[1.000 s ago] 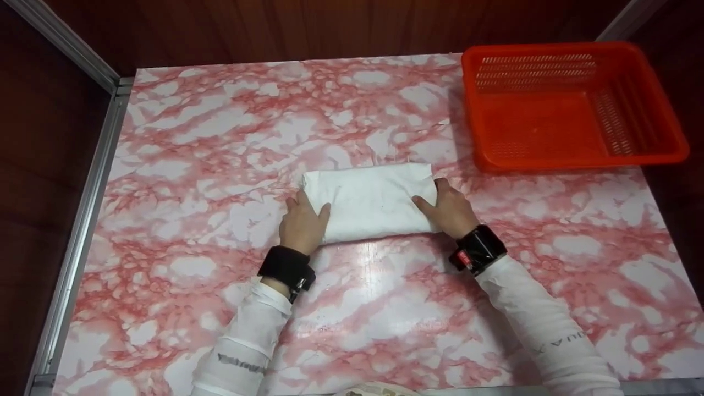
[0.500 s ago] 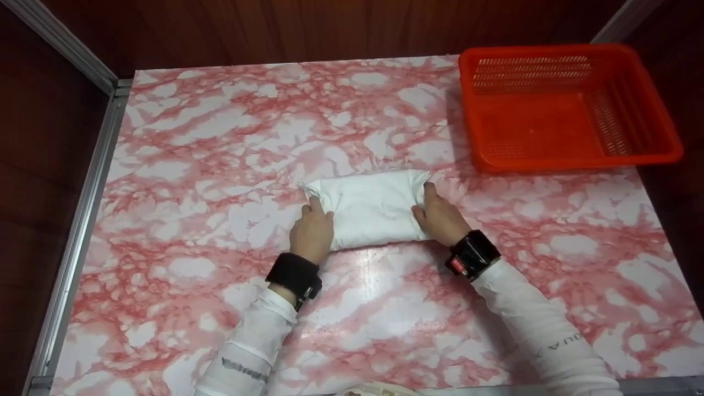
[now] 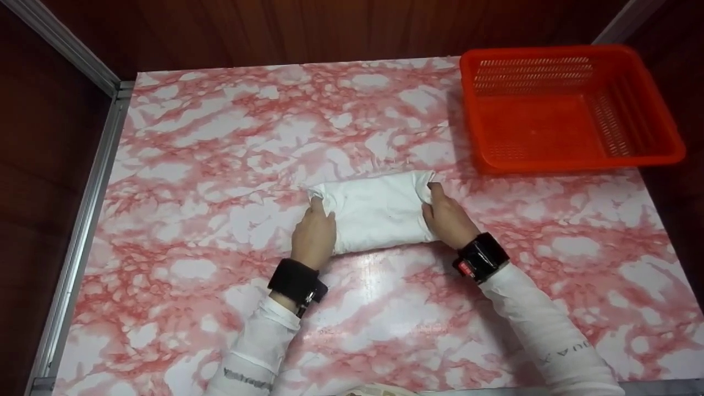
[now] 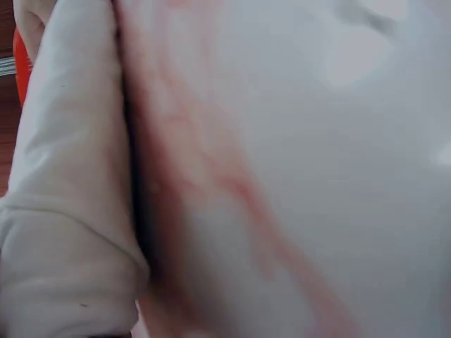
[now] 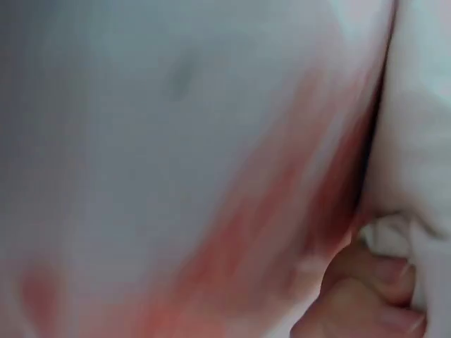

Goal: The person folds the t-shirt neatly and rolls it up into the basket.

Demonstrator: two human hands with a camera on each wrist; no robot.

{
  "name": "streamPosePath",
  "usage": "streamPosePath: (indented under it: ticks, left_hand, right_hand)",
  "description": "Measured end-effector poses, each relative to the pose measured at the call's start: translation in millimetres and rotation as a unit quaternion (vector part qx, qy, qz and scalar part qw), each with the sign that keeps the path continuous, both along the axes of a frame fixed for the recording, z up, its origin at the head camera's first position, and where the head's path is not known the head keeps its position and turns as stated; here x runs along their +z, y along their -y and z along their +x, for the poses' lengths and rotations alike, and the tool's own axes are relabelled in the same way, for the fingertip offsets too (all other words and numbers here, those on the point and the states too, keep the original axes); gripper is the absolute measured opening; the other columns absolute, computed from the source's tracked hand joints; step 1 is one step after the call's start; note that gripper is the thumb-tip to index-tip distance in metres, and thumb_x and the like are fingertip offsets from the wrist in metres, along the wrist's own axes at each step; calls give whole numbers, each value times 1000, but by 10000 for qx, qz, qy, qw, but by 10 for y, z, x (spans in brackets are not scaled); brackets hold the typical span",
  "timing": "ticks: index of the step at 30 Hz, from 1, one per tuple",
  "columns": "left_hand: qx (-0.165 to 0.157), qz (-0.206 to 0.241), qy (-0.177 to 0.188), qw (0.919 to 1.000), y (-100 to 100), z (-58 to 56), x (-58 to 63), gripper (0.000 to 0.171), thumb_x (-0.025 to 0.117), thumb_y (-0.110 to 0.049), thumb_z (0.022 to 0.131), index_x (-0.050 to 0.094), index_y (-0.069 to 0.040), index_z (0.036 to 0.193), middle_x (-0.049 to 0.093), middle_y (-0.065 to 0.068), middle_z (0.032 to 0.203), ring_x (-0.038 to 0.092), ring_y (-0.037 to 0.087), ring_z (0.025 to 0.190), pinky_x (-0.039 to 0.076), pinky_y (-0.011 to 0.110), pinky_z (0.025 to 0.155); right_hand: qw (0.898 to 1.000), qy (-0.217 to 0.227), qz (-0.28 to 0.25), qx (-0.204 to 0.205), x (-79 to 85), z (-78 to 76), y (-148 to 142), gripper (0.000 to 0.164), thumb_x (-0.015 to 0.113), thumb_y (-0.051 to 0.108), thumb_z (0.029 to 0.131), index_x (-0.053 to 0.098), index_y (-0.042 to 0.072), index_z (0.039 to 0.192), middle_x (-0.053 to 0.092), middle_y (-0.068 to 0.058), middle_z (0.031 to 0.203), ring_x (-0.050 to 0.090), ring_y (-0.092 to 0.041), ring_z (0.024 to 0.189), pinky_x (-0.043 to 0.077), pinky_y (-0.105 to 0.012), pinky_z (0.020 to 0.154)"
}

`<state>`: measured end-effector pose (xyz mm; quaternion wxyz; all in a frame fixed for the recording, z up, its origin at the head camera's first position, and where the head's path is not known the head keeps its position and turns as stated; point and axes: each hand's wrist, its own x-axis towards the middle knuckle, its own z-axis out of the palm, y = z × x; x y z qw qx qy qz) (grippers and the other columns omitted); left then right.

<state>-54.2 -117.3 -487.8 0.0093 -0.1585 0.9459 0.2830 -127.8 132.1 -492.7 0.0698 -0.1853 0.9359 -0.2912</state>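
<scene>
A thick folded white cloth (image 3: 382,212) lies crosswise on the marbled table in the head view, its two ends creased and drawn inward. My left hand (image 3: 314,234) grips the cloth's left end, and at the opposite end my right hand (image 3: 451,220) holds it. In the left wrist view the padded cloth (image 4: 77,141) runs down the left side, with a seam across its lower part. Curled fingers (image 5: 366,289) pinch a bunched corner of the cloth (image 5: 416,113) in the right wrist view. Fingers under the cloth are hidden.
An orange-red plastic basket (image 3: 550,126) with slotted walls stands at the table's back right. The table (image 3: 220,165) has a red-and-white marbled top. Dark wood panels (image 3: 330,27) rise behind it and at both sides, and a metal rail (image 3: 82,231) follows its left edge.
Both hands have closed in on the cloth's ends, which have gone from flat to gathered, so the bundle looks shorter. The cloth has also come slightly nearer to me.
</scene>
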Motion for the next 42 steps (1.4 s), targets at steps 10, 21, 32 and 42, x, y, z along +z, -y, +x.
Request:
streamPosePath:
  ticks: [10,21,32,42]
  left_hand:
    - [-599,-11,-1210,9908,-297,-34,440,38,47,-22,91,38,0,120,60,13,86,61,29,65,47,38,50]
    - [-1059,13,-1876,9765,-1051,-501,949,40,48,-22,89,38,-3,122,58,10,89,59,22,65,47,33,55]
    - [-1396,-340,-1951,9702,-1822,-1113,1168,41,50,-25,89,39,-3,122,57,6,91,60,16,71,48,26,58]
    - [-1317,-1824,-2525,9411,-2245,-1581,1142,30,32,-11,93,41,-4,120,54,2,89,58,6,56,49,19,51]
  right_hand:
    - [9943,-991,-109,-384,387,56,-369,41,47,16,89,35,-1,125,58,-28,76,58,-40,67,45,-52,61]
    - [9808,-1231,-121,-1505,1024,-144,-1145,42,44,25,90,37,1,125,52,-21,66,53,-42,68,40,-55,59]
    - [9610,-1510,-33,-2316,1213,-627,-1811,41,42,22,88,39,6,126,54,-35,84,51,-52,88,36,-61,72]
    - [9450,-1663,591,-2752,1330,-1072,-2081,42,38,24,89,37,5,126,53,-38,101,48,-58,90,33,-64,73]
